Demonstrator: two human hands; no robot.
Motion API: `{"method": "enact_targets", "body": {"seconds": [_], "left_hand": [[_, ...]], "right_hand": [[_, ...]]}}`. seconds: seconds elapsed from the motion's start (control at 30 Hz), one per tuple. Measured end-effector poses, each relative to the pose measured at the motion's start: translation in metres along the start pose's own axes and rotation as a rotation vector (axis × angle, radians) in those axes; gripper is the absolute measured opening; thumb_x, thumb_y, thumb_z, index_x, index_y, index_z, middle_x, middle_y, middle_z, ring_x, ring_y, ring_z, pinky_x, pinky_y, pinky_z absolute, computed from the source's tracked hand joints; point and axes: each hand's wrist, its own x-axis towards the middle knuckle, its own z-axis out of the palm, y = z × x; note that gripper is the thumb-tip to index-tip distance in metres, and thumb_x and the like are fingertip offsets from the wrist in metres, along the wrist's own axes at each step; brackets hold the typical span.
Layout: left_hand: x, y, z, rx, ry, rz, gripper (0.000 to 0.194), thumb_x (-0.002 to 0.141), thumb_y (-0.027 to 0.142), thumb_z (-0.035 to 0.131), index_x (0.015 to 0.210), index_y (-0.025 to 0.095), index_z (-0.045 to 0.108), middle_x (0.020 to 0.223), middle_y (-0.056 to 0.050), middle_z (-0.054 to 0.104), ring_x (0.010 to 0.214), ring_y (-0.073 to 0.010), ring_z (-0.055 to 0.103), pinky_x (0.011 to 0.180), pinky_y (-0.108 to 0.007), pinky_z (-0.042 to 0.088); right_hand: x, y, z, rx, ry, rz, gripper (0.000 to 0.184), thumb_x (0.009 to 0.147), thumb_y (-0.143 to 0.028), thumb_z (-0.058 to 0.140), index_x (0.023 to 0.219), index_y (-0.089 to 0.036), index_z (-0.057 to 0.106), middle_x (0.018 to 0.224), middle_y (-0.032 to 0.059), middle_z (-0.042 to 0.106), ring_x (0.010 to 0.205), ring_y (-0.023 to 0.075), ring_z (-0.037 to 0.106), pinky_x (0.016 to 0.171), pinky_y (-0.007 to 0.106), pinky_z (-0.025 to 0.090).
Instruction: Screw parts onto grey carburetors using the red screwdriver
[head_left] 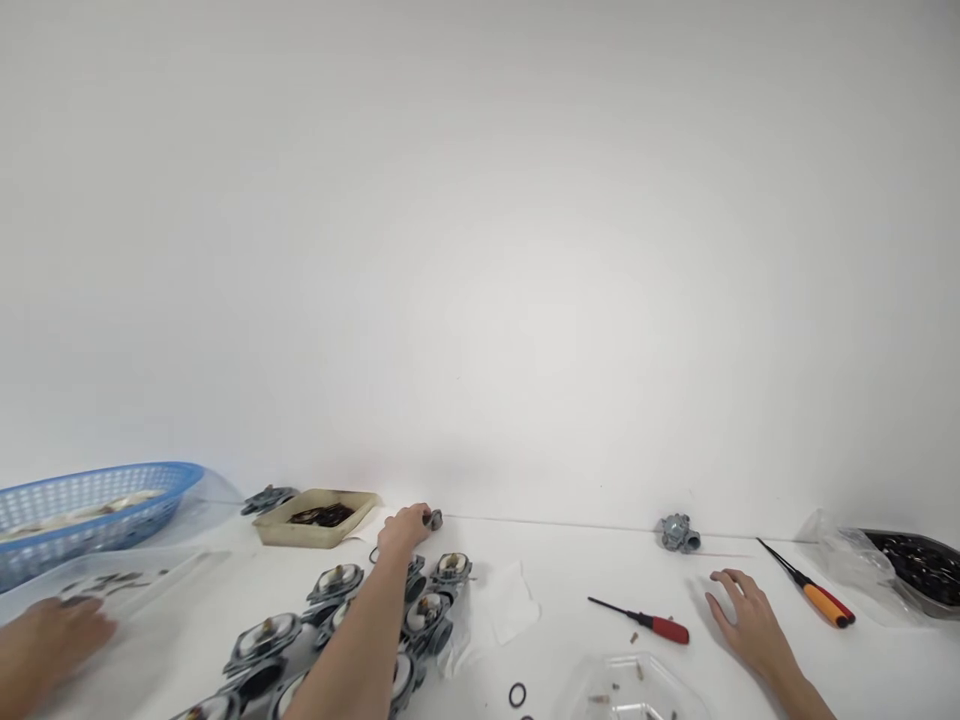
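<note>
Left hand: the left hand stretches forward with its fingers close together, their tips at a small grey metal part near the far edge of the surface; how firmly it holds cannot be told.
Right hand: the right hand rests open, fingers spread and empty, just beside an orange-handled screwdriver and near a red-handled screwdriver.
Carburetors: rows of grey carburetor bodies lie directly under the left forearm, just short of the small grey metal part; a lone carburetor body sits far to the right.
Other person: another person's hand enters at the left edge, over a clear plastic sheet.
Nearby: a beige tray of dark parts, a blue basket, a white cloth, a black rubber ring and a clear plastic tray.
Care: the forearm passes close above the rows, leaving little room.
</note>
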Motion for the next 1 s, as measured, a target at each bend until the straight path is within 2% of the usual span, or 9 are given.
{"method": "enact_targets", "body": {"seconds": [0.17,0.33,0.43,0.53,0.67,0.77,0.83,0.93,1.0], "left_hand": [[-0.002,-0.002,-0.003,-0.009,-0.067,-0.023,0.027,0.063,0.015,0.068,0.089,0.023,0.069,0.107,-0.01,0.072,0.095,-0.0284,0.069,0.075,-0.031,0.051],[-0.014,0.003,-0.013,-0.08,-0.057,-0.041,0.018,0.067,0.019,0.069,0.084,0.023,0.069,0.109,-0.01,0.071,0.096,-0.0288,0.069,0.075,-0.032,0.05],[-0.018,0.009,-0.031,-0.157,-0.013,-0.015,0.016,0.073,0.028,0.068,0.088,0.025,0.07,0.11,-0.006,0.071,0.099,-0.0265,0.068,0.076,-0.03,0.05],[-0.02,0.022,-0.057,-0.238,0.043,0.035,0.017,0.079,0.034,0.065,0.093,0.026,0.07,0.116,-0.004,0.071,0.11,-0.025,0.064,0.081,-0.026,0.048],[-0.036,0.062,-0.082,-0.345,0.079,0.13,0.024,0.088,0.04,0.058,0.105,0.028,0.07,0.126,-0.002,0.069,0.116,-0.0236,0.06,0.086,-0.026,0.046],[-0.071,0.107,-0.082,-0.417,0.058,0.21,0.027,0.089,0.044,0.058,0.106,0.028,0.071,0.12,-0.001,0.072,0.111,-0.0225,0.062,0.086,-0.026,0.046],[-0.104,0.138,-0.075,-0.458,0.028,0.255,0.025,0.088,0.044,0.059,0.103,0.029,0.072,0.113,0.0,0.075,0.105,-0.0212,0.065,0.084,-0.026,0.046],[-0.157,0.181,-0.06,-0.494,-0.011,0.296,0.021,0.086,0.043,0.061,0.099,0.031,0.073,0.107,0.002,0.076,0.103,-0.021,0.066,0.082,-0.025,0.046],[-0.186,0.202,-0.049,-0.509,-0.035,0.307,0.022,0.087,0.047,0.058,0.096,0.032,0.073,0.104,0.003,0.076,0.102,-0.0219,0.066,0.081,-0.026,0.046]], "right_hand": [[-0.003,0.004,0.009,0.032,0.0,0.022,0.038,0.096,-0.057,0.043,0.104,-0.024,0.061,0.095,0.0117,0.068,0.087,0.0278,0.067,0.072,0.041,0.055],[-0.001,0.007,0.012,0.063,0.033,0.024,0.04,0.095,-0.059,0.042,0.101,-0.025,0.062,0.092,0.0114,0.069,0.083,0.0286,0.069,0.071,0.042,0.057],[0.004,0.001,0.006,0.09,0.037,0.01,0.042,0.095,-0.059,0.042,0.097,-0.023,0.065,0.09,0.0115,0.07,0.079,0.027,0.071,0.067,0.037,0.057],[0.008,-0.008,-0.006,0.124,-0.018,0.017,0.046,0.098,-0.056,0.037,0.088,-0.022,0.066,0.082,0.0104,0.07,0.071,0.0226,0.071,0.061,0.03,0.056],[0.014,-0.014,-0.023,0.114,-0.054,0.041,0.055,0.098,-0.057,0.03,0.071,-0.024,0.066,0.061,0.0063,0.064,0.049,0.0177,0.062,0.044,0.024,0.046],[0.027,-0.026,-0.027,0.146,-0.081,-0.007,0.058,0.099,-0.057,0.029,0.067,-0.024,0.064,0.051,0.0038,0.059,0.041,0.0161,0.057,0.039,0.023,0.041],[0.042,-0.044,-0.027,0.187,-0.081,-0.043,0.056,0.099,-0.056,0.031,0.064,-0.024,0.06,0.049,0.0018,0.056,0.038,0.0149,0.054,0.04,0.023,0.043],[0.064,-0.087,-0.027,0.289,-0.095,-0.098,0.041,0.099,-0.052,0.04,0.092,-0.023,0.068,0.075,0.0054,0.068,0.052,0.015,0.063,0.053,0.024,0.053],[0.07,-0.116,-0.026,0.321,-0.056,-0.143,0.039,0.095,-0.051,0.05,0.118,-0.024,0.064,0.106,0.012,0.07,0.08,0.0209,0.072,0.066,0.028,0.059]]}}
